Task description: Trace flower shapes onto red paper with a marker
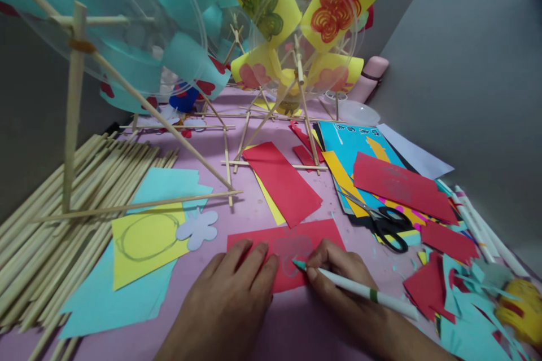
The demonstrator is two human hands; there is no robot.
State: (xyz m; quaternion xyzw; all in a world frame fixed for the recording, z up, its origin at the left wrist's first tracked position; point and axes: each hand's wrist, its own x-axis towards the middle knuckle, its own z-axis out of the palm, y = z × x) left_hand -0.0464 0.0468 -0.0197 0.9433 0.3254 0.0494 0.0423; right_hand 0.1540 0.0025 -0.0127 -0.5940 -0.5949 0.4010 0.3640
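Note:
My left hand (231, 299) lies flat with fingers stretched out on the left part of a red paper strip (324, 234) on the pink table. My right hand (339, 285) pinches a white marker (368, 293) whose green tip touches the strip, beside a faint flower outline (292, 248) drawn on it. A pale flower-shaped cutout (198, 228) lies just left of the strip, overlapping a yellow sheet (139, 254) with a pencilled oval.
Black-handled scissors (387, 225) rest on stacked coloured sheets (359, 149) at right. Several markers (478, 223) and paper scraps (461, 299) fill the right edge. A bundle of wooden sticks (51, 237) lies left. Two stick-framed paper wheels, blue (127, 28) and yellow (300, 28), stand behind.

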